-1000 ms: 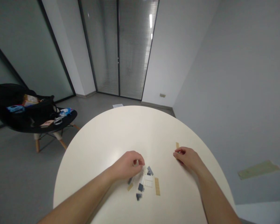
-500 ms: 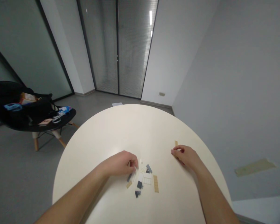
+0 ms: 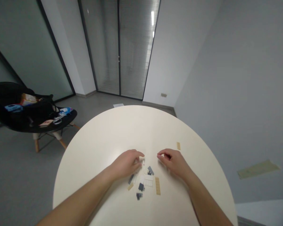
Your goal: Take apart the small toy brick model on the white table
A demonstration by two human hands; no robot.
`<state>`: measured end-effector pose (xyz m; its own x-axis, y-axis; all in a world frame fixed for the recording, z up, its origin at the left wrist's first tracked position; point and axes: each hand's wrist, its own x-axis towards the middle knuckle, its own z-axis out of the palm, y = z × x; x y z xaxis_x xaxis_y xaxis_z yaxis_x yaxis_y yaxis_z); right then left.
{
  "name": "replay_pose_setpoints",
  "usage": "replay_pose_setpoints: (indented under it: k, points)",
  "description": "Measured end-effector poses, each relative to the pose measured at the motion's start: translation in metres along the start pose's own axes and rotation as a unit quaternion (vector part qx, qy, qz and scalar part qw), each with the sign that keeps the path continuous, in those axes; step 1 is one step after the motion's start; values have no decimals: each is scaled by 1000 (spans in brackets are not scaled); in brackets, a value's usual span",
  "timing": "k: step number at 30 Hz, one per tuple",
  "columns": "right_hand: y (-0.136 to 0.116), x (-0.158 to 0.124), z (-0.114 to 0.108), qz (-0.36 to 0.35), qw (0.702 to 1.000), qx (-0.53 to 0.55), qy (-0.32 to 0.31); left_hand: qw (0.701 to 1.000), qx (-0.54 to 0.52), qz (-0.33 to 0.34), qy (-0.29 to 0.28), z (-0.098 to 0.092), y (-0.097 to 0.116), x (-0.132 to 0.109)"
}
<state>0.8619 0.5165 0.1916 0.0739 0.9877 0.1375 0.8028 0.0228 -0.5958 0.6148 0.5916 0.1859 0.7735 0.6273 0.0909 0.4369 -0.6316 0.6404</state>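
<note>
My left hand point(image 3: 128, 163) is at the far left edge of a small pile of plastic building pieces. Its thumb and fingers curl around a small white piece point(image 3: 142, 159). To the right, my right hand point(image 3: 171, 160) hovers over the table with thumb and forefinger brought together; whatever may be between the tips is too small to make out. Nearer me lie a grey plate point(image 3: 150, 170), a white frame-like piece point(image 3: 148, 180), a dark square piece point(image 3: 141, 186), a tan plate point(image 3: 158, 185) and a smaller tan piece point(image 3: 130, 186).
Everything lies on a round cream table point(image 3: 136, 125). A short tan plate point(image 3: 178, 146) sits apart, beyond my right hand. Dark pieces point(image 3: 139, 196) are at the pile's near end. A black chair point(image 3: 33, 110) loaded with a bag and packets stands to the left.
My right hand has moved left, away from the short tan plate, which stays on the table. My left hand has shifted slightly forward and right, onto the small white piece.
</note>
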Motion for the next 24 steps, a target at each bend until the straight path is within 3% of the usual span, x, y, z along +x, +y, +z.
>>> replay_pose_setpoints:
  k: [5,12,17,24]
  points:
    - [-14,-3,20,-27,999,15,-42,999,29,43,11,14,4,4]
    - [-24,-3,35,-67,996,20,-61,999,0,25,32,19,1,7]
    - [-25,-3,39,-79,994,67,-27,992,-105,-29,70,22,1,7]
    - [-28,-1,39,-101,988,116,-2,947,-285,-83,120,30,-3,14]
